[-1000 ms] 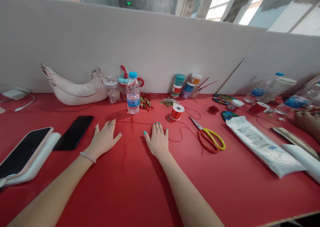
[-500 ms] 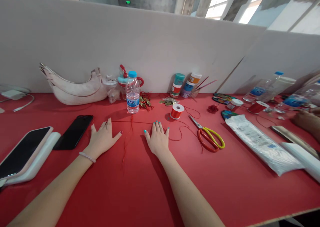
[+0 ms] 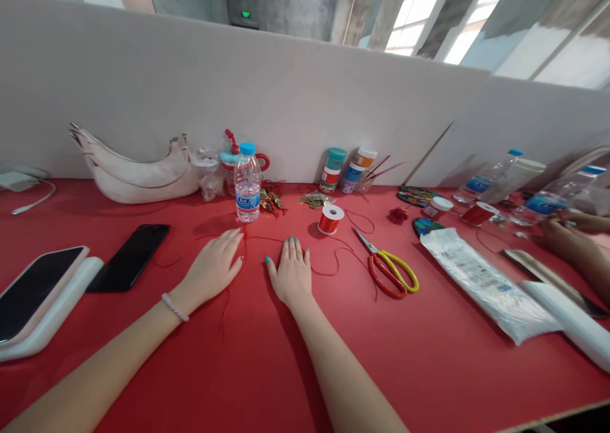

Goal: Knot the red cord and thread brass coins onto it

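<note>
Turquoise-nailed right hand (image 3: 291,277) and bead-braceleted left hand (image 3: 212,271) lie palm-down, unclenched, apparently to flatten the thin red cord (image 3: 267,238) running between them; rightward, a white-ended spool of red cord (image 3: 330,221) and red-and-yellow-handled steel scissors (image 3: 376,253) sit, presumably for easy reach.

From mid-view we see a matt partition (image 3: 281,93) at twelve o'clock, a glossy plastic bottle (image 3: 247,198) at nine, a sheeny thread spool (image 3: 330,221) and metal-bladed, plastic-handled scissors (image 3: 380,253) at four, and a shiny, crinkled plastic packet (image 3: 490,286) past three.
</note>
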Motion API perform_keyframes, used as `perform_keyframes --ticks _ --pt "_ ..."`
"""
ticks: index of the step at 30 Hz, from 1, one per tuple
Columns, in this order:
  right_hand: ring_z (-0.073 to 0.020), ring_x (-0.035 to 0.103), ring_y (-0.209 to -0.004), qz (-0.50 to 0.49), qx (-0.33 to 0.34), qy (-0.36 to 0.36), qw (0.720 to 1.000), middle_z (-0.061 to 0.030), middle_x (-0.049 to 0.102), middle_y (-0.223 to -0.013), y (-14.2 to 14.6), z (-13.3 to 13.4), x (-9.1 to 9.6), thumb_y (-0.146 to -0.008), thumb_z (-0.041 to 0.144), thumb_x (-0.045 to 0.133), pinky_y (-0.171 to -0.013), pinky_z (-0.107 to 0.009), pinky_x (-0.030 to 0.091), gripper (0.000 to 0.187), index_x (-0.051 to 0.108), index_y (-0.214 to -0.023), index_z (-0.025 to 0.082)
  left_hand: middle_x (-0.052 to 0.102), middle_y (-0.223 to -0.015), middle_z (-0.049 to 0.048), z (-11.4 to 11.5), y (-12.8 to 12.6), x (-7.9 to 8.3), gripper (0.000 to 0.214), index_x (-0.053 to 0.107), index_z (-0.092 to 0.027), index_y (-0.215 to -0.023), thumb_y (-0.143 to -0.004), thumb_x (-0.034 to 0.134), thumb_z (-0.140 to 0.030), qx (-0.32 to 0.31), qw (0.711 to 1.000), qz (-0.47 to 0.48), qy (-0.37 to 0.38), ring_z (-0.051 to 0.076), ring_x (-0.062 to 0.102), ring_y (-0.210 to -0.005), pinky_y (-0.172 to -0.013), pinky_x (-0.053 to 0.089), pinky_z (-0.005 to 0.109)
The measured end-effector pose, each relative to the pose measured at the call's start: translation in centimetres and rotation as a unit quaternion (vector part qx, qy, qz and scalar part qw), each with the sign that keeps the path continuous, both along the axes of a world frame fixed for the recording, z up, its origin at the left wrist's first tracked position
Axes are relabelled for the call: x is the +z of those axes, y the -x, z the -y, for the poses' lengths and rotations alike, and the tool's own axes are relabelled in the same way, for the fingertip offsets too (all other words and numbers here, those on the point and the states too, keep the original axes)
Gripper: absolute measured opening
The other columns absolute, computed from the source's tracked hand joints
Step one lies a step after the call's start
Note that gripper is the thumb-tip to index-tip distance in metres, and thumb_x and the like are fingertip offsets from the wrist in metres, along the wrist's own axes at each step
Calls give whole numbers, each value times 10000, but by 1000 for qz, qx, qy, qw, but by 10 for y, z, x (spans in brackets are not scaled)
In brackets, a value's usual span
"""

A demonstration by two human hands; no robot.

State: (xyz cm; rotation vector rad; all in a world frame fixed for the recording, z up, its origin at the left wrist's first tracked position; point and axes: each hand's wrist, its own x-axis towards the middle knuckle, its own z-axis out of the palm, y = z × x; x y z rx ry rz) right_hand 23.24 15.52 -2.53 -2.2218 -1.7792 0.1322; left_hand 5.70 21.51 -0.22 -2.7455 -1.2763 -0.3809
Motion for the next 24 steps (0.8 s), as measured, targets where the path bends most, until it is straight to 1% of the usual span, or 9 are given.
perform_keyframes --ticks 3,5,9,11,14,17,19,22,24 --pt "-278 209 -1358 -4 3 -5 1000 -182 279 -1457 0 1 1 -902 452 262 -1092 -446 111 666 301 -1387 -3 385 -1417 127 -3 -36 3 514 373 -72 -1345 -886 303 -292 -80 995 18 51 205 330 -1315 -1077 289 360" --pt "-282 211 -1358 -7 10 -3 1000 -184 287 -1453 -1 1 1 -896 411 281 -1091 -449 111 635 318 -1382 5 376 -1424 118 -11 -65 4 510 367 -83 -1351 -879 307 -266 -111 990 29 87 194 320 -1321 -1085 272 345" --pt "-304 243 -1344 -12 12 4 1000 -206 355 -1414 0 1 3 -875 415 335 -1088 -456 108 630 361 -1367 21 340 -1443 128 -39 -127 2 506 355 -84 -1357 -888 313 -269 -143 978 37 149 193 298 -1332 -1084 257 315" --pt "-306 270 -1330 -16 3 3 1000 -211 390 -1392 0 1 4 -874 421 336 -1091 -457 106 632 380 -1353 11 352 -1435 138 -55 -155 0 502 337 -71 -1364 -896 299 -250 -149 975 31 159 192 314 -1324 -1070 274 303" --pt "-295 251 -1341 -24 -1 0 1000 -197 352 -1418 1 0 4 -873 419 325 -1097 -457 110 646 353 -1364 -1 354 -1427 166 -76 -189 -3 487 346 -51 -1348 -885 311 -199 -145 977 30 153 221 321 -1317 -1060 286 339" --pt "-289 199 -1362 -27 5 13 1000 -187 287 -1451 1 -1 5 -870 388 317 -1098 -465 126 648 307 -1384 -6 347 -1425 175 -92 -214 -6 483 331 -83 -1351 -880 333 -189 -127 981 32 145 242 331 -1306 -1030 319 383" --pt "-293 179 -1368 -25 13 30 999 -181 269 -1460 -1 0 8 -867 344 318 -1095 -482 132 625 292 -1394 8 349 -1427 148 -101 -226 -8 486 321 -149 -1358 -876 361 -200 -114 983 29 140 249 327 -1304 -1021 320 420" --pt "-324 160 -1368 -20 37 46 998 -171 265 -1466 -4 1 11 -860 332 346 -1087 -516 132 600 317 -1399 69 342 -1437 97 -112 -240 -12 480 343 -246 -1341 -866 402 -227 -102 986 19 132 281 312 -1302 -1010 302 499" --pt "-346 148 -1366 -16 56 43 997 -154 281 -1464 -5 2 13 -850 355 383 -1083 -535 125 590 353 -1391 120 337 -1440 91 -118 -247 -14 473 367 -254 -1325 -855 425 -244 -94 987 11 129 311 310 -1293 -989 307 536"
